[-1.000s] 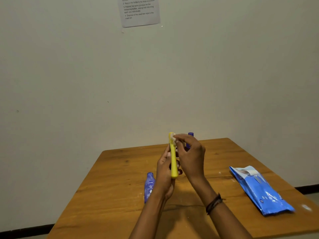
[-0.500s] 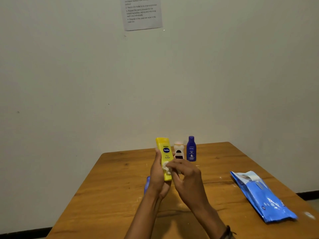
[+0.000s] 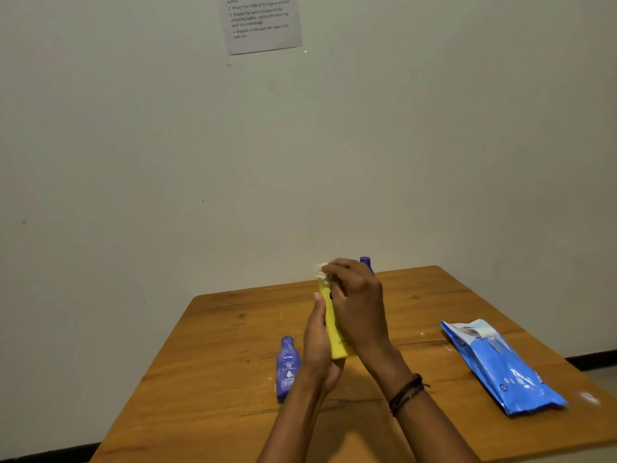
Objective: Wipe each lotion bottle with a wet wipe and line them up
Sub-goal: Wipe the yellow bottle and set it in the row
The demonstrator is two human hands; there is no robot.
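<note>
My left hand (image 3: pixel 319 349) holds a yellow lotion bottle (image 3: pixel 335 332) upright above the wooden table (image 3: pixel 217 355). My right hand (image 3: pixel 359 305) presses a white wet wipe (image 3: pixel 320 269) against the bottle's top end. A purple lotion bottle (image 3: pixel 287 367) lies flat on the table just left of my left wrist. At the back of the table, the cap of a dark blue bottle (image 3: pixel 366 262) shows above my right hand; the rest of it is hidden.
A blue wet wipe pack (image 3: pixel 500 365) lies on the right side of the table, flap open. A plain wall stands behind the table's far edge, with a printed sheet (image 3: pixel 262 23) taped high up. Small white specks dot the tabletop.
My right hand slid the wipe from the bottle's lower middle up to its top. The yellow bottle turned edge-on, and my right hand now hides the two bottles at the back.
</note>
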